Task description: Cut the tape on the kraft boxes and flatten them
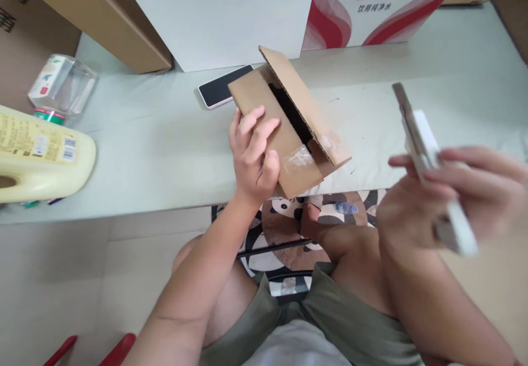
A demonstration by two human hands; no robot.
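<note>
My left hand (254, 157) grips a small brown cardboard box (270, 118), its fingers spread over one side and the thumb bent. The box is tilted at the table's front edge. A flap (299, 93) stands partly raised, with a dark gap below it, and clear tape (300, 158) clings to the near end. Off to the right, apart from the box, my right hand (449, 195) is raised and closed around a white box cutter (427, 140). Its metal end points up and away from me; motion blurs the hand and tool.
Behind the box, a phone (223, 86) lies on the pale-covered table (177, 162). Large white (231, 14) and red-and-white cartons (371, 8) stand at the back. On the left are a clear bottle (68, 88), a yellow jug (45, 154) and a tall brown carton (103, 14).
</note>
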